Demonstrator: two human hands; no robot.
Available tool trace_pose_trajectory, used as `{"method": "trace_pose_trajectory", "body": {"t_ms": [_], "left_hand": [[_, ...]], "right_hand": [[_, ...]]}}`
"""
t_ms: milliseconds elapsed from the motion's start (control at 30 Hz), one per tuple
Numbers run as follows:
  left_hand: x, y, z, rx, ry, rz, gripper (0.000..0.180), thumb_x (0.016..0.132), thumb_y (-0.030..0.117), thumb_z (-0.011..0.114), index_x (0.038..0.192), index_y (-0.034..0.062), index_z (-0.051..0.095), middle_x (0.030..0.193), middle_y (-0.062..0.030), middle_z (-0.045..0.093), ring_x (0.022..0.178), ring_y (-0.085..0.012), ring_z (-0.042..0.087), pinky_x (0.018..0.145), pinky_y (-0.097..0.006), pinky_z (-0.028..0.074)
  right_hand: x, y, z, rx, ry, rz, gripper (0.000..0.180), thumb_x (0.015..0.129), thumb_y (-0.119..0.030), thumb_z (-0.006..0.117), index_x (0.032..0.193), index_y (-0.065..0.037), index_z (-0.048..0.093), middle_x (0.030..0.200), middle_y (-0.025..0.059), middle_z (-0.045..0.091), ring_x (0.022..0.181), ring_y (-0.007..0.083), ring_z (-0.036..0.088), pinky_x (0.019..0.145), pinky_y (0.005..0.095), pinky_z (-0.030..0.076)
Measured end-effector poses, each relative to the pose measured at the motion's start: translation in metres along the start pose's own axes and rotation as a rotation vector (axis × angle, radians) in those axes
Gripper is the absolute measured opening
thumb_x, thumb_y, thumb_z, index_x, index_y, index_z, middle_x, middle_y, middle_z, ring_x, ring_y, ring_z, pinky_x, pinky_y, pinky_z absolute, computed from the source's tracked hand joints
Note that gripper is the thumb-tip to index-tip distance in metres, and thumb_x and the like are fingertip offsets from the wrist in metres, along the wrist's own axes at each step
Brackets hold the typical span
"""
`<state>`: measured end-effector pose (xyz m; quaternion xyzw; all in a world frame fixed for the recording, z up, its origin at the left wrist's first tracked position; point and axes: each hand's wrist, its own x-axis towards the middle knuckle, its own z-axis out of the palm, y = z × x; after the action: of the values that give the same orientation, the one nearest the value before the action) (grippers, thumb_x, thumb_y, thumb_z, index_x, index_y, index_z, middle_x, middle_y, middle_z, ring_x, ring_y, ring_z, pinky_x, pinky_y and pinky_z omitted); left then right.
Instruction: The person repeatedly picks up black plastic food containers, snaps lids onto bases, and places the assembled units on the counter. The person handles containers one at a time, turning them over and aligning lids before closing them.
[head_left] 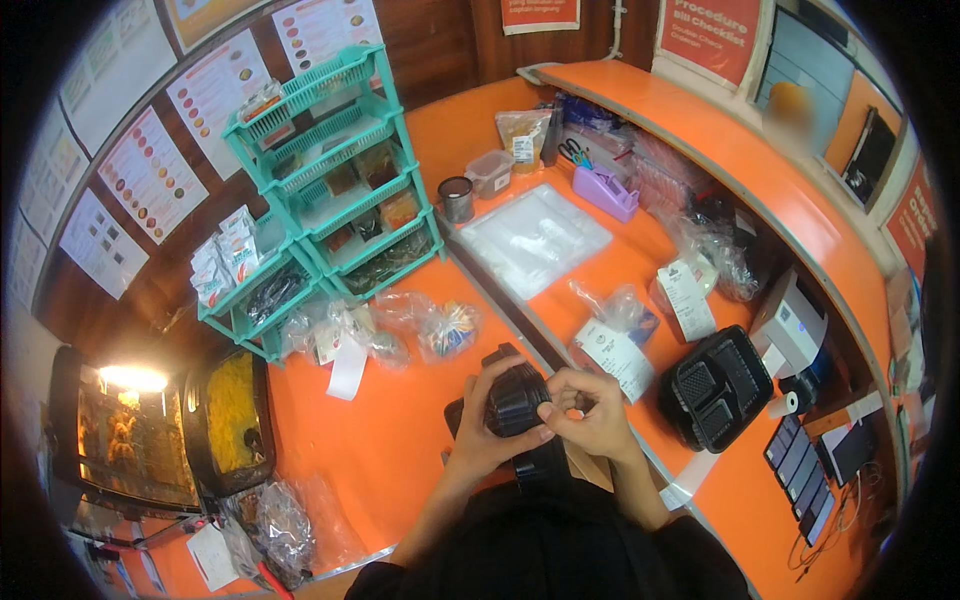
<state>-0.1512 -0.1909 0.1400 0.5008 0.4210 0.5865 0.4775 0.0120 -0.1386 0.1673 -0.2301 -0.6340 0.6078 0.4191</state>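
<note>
Black plastic: a stack of small round black containers [515,400] is sitting between both hands, just above the orange worktop [400,440] near the person's chest.
Left hand: the left hand [492,432] is cupping the stack from below and from the left side, its fingers [500,372] curling closed over the ribbed rim.
Right hand: the right hand [590,410] is pressing against the right side of the stack, its fingers [570,392] bunching narrow at the top edge; whether they are pinching a lid or a single container is hard to make out.
Hidden: the lower part of the stack is disappearing behind the hands and the dark sleeves, so its count cannot be told.
Tray: a black meal tray [712,385] with moulded compartments is lying to the right, well apart from the hands.
Bags: crinkled clear plastic bags [430,325] with paper slips are lying beyond the hands, their contents blurred.
Rack: a turquoise lattice plastic rack [330,180] is standing at the back left, its baskets holding packets too small to tell.
Dispenser: a purple tape dispenser [605,190] is sitting at the far end of the worktop.
Food pan: a dark pan of yellow food [232,410] is glowing under a lamp at the left, partly cut off by the rim.
</note>
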Motion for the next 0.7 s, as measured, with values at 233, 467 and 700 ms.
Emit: {"method": "trace_pose_trajectory", "body": {"t_ms": [233,467,700], "left_hand": [[-0.001,-0.001,0.0,0.015,0.023,-0.007,0.08,0.065,0.016,0.087,0.133,0.0114,0.047,0.115,-0.0082,0.044,0.115,-0.0214,0.049,0.102,-0.035,0.039],[0.001,-0.001,-0.001,0.104,0.019,0.066,0.078,0.066,0.015,0.086,0.133,0.0113,0.047,0.117,-0.0089,0.044,0.115,-0.0211,0.049,0.102,-0.035,0.039],[0.002,-0.002,0.0,0.066,0.062,0.026,0.077,0.065,0.013,0.085,0.133,0.0104,0.047,0.114,-0.0081,0.046,0.112,-0.0199,0.051,0.099,-0.034,0.041]], "right_hand": [[-0.001,0.001,-0.003,-0.053,0.021,0.016,0.008,0.082,0.002,0.067,0.081,0.002,0.058,0.065,0.0013,0.063,0.055,0.0017,0.056,0.051,0.0168,0.043],[0.001,0.002,-0.002,-0.15,0.07,-0.055,0.011,0.079,0.002,0.068,0.081,0.002,0.057,0.063,0.0008,0.061,0.054,0.0018,0.054,0.05,0.0169,0.042],[0.001,0.01,-0.005,-0.15,0.077,-0.044,0.011,0.082,0.0,0.068,0.083,0.002,0.057,0.066,0.0007,0.061,0.059,0.0019,0.055,0.052,0.0171,0.042]]}}
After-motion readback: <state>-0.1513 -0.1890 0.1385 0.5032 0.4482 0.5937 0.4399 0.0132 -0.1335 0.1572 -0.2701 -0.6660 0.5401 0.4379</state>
